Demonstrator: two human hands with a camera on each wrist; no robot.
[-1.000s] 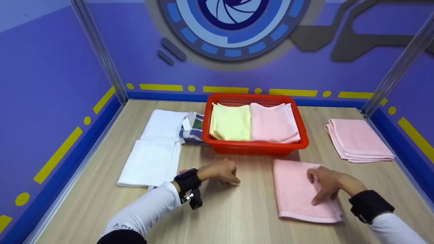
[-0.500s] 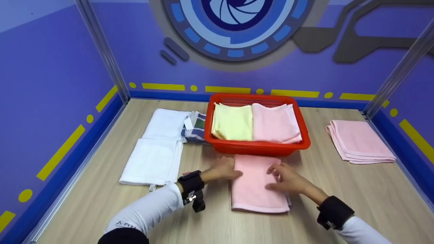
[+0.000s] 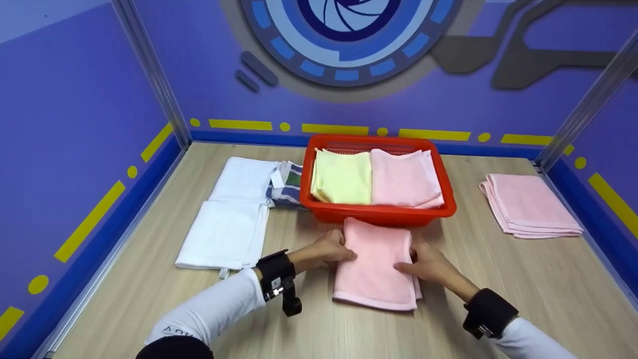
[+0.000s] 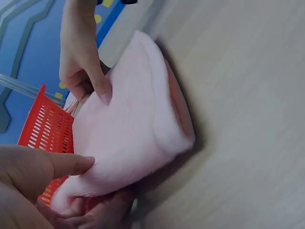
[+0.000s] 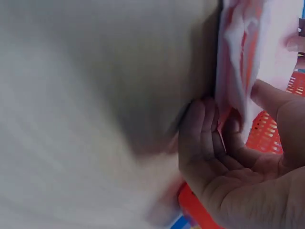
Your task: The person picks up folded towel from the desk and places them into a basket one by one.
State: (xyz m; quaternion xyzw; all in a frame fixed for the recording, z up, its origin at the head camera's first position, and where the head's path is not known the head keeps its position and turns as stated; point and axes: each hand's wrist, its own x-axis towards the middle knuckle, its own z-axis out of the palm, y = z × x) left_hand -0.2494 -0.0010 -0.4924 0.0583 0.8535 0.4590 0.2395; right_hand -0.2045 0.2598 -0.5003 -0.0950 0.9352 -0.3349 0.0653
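Note:
A folded pink towel (image 3: 376, 269) is held between both hands in front of the red basket, its far edge raised a little. On its left edge my left hand (image 3: 331, 249) pinches the cloth, thumb on top and fingers underneath, as the left wrist view shows. My right hand (image 3: 428, 263) grips the opposite edge; in the right wrist view its thumb lies on the towel (image 5: 271, 52) with fingers curled below the folded layers. The red basket (image 3: 384, 214) holds a yellow folded towel (image 3: 342, 177) on the left and a pink folded towel (image 3: 406, 177) on the right.
Two white folded towels (image 3: 224, 234) lie at the left. A striped blue and green cloth (image 3: 288, 187) sits against the basket's left side. A pink folded stack (image 3: 533, 204) lies far right. Purple panel walls (image 3: 209, 89) enclose the wooden table (image 3: 279, 329).
The pink towel has slid left from the right side to before the basket, then its far edge has risen. My left hand, earlier apart from it, now grips it too.

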